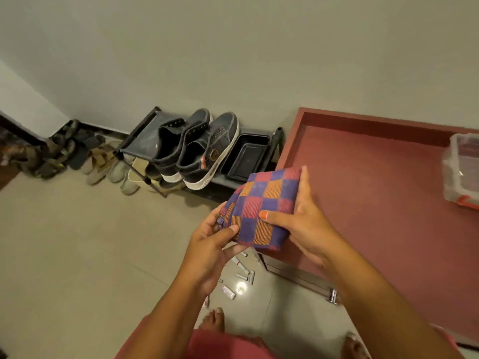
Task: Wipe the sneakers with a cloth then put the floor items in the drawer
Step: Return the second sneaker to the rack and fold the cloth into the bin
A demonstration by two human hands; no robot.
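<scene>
- Two hands hold a folded checked cloth of purple, orange and pink squares (261, 211) in the air, above the pale tiled floor (77, 242) and just in front of the dark red cabinet top (375, 182).
- Left hand (210, 244): thumb and curled fingers pinch the cloth's near left corner.
- Right hand (303, 224): thumb lies across the top of the fold and the fingers wrap the right edge; how they lie underneath cannot be told.
- A pair of dark grey canvas sneakers with white soles (197, 149) stands upright, side by side, on the top of a low black shoe rack (145, 136), beside a black plastic tray (246, 156); cloth and sneakers are apart.
- Judged step: readying the cloth; wiping has not begun.
- Next move likely calls for freeing one hand to steady a sneaker while the other carries the cloth forward and left to its upper or sole.
- Small tubes and sticks (238, 278) lie scattered on the floor under the hands, near the cabinet's metal drawer handle (333, 296); these are not yet put away.
</scene>
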